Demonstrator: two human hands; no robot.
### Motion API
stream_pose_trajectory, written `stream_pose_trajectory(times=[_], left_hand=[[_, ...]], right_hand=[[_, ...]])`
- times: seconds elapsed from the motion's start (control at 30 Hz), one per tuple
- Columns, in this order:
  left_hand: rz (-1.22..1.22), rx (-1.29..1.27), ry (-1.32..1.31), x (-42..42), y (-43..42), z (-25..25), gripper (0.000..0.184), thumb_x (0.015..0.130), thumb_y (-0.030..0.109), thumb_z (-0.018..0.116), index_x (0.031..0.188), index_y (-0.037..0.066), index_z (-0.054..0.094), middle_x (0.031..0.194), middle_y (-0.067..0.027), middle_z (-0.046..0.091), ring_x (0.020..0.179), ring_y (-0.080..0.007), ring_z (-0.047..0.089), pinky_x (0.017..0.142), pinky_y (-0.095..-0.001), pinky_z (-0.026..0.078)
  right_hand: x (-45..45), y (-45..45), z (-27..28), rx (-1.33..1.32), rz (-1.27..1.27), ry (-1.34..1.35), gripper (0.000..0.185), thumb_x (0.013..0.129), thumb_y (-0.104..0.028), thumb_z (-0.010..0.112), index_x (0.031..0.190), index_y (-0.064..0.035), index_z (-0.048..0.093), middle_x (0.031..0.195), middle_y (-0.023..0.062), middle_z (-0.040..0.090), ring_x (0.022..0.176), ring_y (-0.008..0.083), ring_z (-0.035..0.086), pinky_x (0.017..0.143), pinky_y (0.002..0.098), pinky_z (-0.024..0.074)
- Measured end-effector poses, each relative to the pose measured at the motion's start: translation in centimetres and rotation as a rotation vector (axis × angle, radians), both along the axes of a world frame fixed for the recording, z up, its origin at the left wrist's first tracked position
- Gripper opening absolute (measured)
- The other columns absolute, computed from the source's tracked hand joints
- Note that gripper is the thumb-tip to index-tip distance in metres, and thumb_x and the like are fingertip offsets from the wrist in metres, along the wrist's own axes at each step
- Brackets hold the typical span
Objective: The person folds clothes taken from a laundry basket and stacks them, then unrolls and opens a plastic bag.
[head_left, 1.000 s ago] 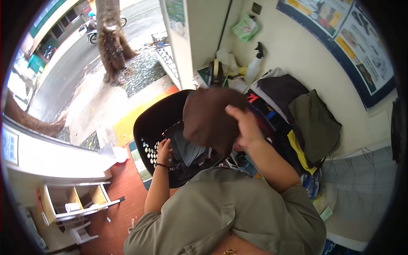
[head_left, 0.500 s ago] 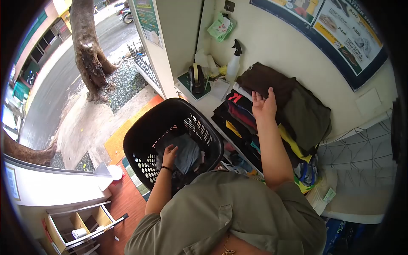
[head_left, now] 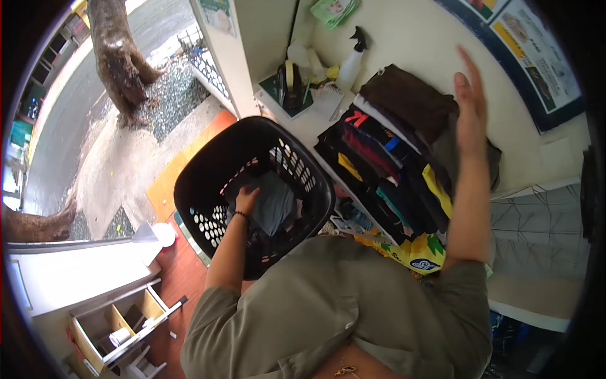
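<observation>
My left hand [head_left: 247, 199], with a dark bracelet at the wrist, reaches into a black laundry basket [head_left: 255, 126] and rests at the edge of a grey-blue cloth [head_left: 274, 208]; its fingers are partly curled and what they grip is hard to make out. My right hand [head_left: 471, 107] is raised over the right end of the counter, fingers stretched, holding nothing. Just left of it a dark brown folded garment [head_left: 407, 101] lies on top of stacked clothes [head_left: 379, 148]. An olive garment [head_left: 445, 142] is partly hidden behind my right forearm.
A spray bottle [head_left: 350, 66], a tape dispenser [head_left: 290, 88] and a notepad [head_left: 328, 101] stand or lie on the counter behind the clothes. Below the stacks is a yellow bag [head_left: 413, 254]. At lower left is a wooden shelf unit [head_left: 117, 325]; an open doorway shows the street.
The brown garment went from my right hand onto the clothes stack. My right hand then rose away to the right, fingers spread. My left hand stays inside the basket.
</observation>
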State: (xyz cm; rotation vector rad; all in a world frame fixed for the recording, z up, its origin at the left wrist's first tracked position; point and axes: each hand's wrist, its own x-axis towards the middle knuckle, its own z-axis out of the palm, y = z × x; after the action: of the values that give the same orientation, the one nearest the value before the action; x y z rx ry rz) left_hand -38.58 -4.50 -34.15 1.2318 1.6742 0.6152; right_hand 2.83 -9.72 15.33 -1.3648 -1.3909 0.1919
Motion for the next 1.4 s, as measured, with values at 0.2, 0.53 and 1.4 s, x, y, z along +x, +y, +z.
stream_pose_trajectory(times=[0.2, 0.53, 1.4], left_hand=[[-0.038, -0.184, 0.420, 0.9, 0.8, -0.6, 0.071, 0.072, 0.049, 0.072, 0.130, 0.012, 0.053, 0.135, -0.0208, 0.050, 0.126, -0.0365, 0.048, 0.102, -0.0492, 0.041], [0.516, -0.347, 0.535, 6.9, -5.3, -0.5, 0.088, 0.067, 0.038, 0.079, 0.135, 0.004, 0.034, 0.128, -0.0244, 0.051, 0.120, -0.0410, 0.051, 0.098, -0.0501, 0.043], [-1.111, 0.171, -0.465, 9.6, -1.0, 44.6, 0.043, 0.089, 0.013, 0.065, 0.128, -0.002, 0.053, 0.110, -0.0057, 0.065, 0.099, -0.0107, 0.058, 0.089, -0.0261, 0.046]], right_hand=[[12.8, -4.9, -14.4, -0.496, -0.349, -1.061, 0.073, 0.087, -0.061, 0.054, 0.147, -0.0229, 0.038, 0.150, 0.0137, 0.037, 0.141, 0.0411, 0.027, 0.109, 0.0624, 0.0205], [12.2, -5.4, -14.0, -0.483, -0.366, -0.944, 0.072, 0.087, -0.062, 0.051, 0.145, -0.0211, 0.041, 0.147, 0.0101, 0.043, 0.141, 0.0364, 0.030, 0.110, 0.0563, 0.0203], [-5.2, -5.1, -4.7, 0.001, 0.232, -0.320, 0.075, 0.069, -0.034, 0.083, 0.131, -0.0054, 0.053, 0.125, 0.0125, 0.059, 0.122, 0.0317, 0.050, 0.102, 0.0426, 0.0357]])
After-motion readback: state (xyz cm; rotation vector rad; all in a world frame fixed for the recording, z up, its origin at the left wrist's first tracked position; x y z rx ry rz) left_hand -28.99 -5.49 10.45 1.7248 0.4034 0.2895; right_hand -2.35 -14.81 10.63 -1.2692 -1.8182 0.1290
